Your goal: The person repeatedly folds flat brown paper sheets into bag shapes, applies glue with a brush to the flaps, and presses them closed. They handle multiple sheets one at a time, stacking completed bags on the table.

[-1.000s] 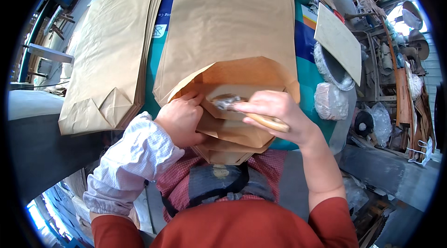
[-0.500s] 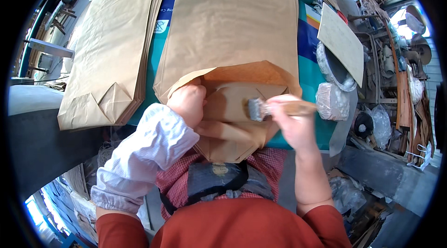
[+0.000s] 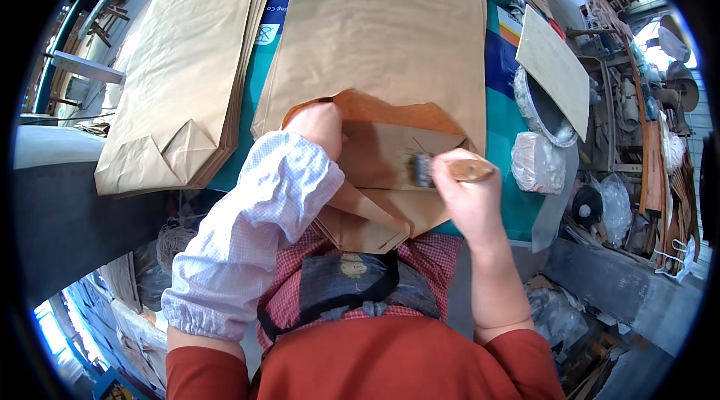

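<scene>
Two hands work the central brown paper bag [image 3: 382,32]: the left hand [image 3: 321,128] has pushed deeper inside, its grip I cannot tell, while the right hand [image 3: 474,193], clasping the brush [image 3: 471,169], has swept rightward, bringing brushing to the flap's [image 3: 382,154] right half.

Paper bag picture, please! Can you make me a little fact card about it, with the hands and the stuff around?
Left hand: at the paper bag's open end, fingers hidden
Right hand: holding a brush by its wooden handle
Brush tip: blurry, over the open end
Left side: stacked brown bags
Right side: pale board, whitish block
</scene>
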Motion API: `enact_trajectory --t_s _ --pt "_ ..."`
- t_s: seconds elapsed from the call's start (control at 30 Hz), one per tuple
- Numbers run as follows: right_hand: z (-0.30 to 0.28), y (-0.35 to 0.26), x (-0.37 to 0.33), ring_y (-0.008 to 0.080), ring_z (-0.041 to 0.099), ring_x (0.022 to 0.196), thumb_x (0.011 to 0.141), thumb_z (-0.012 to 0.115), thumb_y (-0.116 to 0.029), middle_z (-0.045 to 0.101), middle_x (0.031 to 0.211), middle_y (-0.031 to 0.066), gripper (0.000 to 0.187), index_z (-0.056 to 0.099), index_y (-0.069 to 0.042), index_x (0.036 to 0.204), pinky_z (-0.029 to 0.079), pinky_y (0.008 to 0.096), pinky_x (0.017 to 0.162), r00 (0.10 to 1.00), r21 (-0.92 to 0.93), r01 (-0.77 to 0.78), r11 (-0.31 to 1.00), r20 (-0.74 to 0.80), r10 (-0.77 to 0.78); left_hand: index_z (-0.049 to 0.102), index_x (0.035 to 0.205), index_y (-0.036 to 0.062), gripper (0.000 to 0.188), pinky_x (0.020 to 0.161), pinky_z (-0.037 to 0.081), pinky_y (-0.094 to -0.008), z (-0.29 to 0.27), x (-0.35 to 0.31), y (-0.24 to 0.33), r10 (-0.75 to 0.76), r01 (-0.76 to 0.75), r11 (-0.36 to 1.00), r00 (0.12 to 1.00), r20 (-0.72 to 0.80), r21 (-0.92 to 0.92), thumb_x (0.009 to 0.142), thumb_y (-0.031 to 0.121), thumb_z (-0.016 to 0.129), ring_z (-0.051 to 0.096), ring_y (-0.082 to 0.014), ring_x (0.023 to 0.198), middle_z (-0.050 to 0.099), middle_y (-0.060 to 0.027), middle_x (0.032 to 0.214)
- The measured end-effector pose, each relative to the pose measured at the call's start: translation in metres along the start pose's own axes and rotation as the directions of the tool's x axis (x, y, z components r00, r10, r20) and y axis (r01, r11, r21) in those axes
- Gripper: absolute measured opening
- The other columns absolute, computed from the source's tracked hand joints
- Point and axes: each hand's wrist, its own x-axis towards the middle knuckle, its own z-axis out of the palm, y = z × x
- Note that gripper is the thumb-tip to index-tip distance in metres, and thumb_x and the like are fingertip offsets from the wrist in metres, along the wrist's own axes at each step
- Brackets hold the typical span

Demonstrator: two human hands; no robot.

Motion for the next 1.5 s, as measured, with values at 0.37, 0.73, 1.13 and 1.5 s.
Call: enact_trajectory --t_s 0.37,0.73,1.13,1.5 --pt "-0.035 0.034 0.035 0.0159 0.059 0.097 0.1 0.052 -0.031 0.063 0.112 0.0094 0.039 0.057 0.001 0.122 0.045 0.0323 0.092 0.978 0.815 0.1 0.571 -0.187 0.096 0.073 0.082 0.0083 0.013 0.077 0.055 -0.0337 0.007 -0.011 0.037 0.22 -0.198 0.83 0.975 0.02 0.522 0.08 0.009 0.061 0.067 -0.0249 0.093 0.07 -0.0104 0.09" --pt "0.065 0.097 0.055 0.0269 0.058 0.116 0.103 0.043 -0.033 0.067 0.108 0.0178 0.048 0.046 0.003 0.133 0.036 0.0427 0.113 0.966 0.895 -0.254 -0.366 0.255 -0.047 0.064 0.111 0.0067 0.033 0.096 0.047 -0.0389 -0.002 -0.038 0.029 0.565 -0.761 0.644 0.542 -0.623 -0.078 0.08 0.017 0.068 0.059 -0.03 0.108 0.063 -0.013 0.107" --pt "0.069 0.089 0.051 0.0236 0.064 0.106 0.102 0.047 -0.036 0.07 0.1 0.0147 0.042 0.052 -0.003 0.128 0.046 0.0415 0.104 0.944 0.925 -0.329 -0.187 0.322 -0.068 0.038 0.145 0.0015 0.067 0.118 0.017 -0.0457 0.06 -0.066 -0.014 0.349 -0.306 0.93 0.909 -0.227 0.203 0.087 0.03 0.057 0.029 -0.0324 0.143 0.034 -0.0183 0.152" --pt "0.059 0.08 0.01 0.0143 0.063 0.089 0.094 0.064 -0.023 0.066 0.107 0.0098 0.035 0.061 0.002 0.119 0.052 0.027 0.079 0.87 0.85 -0.492 0.19 0.49 0.062 0.04 0.142 -0.001 0.065 0.119 0.016 -0.0471 0.04 -0.045 -0.032 0.454 -0.401 0.871 0.877 -0.154 0.283 0.089 0.035 0.054 0.026 -0.0329 0.144 0.035 -0.0207 0.151"
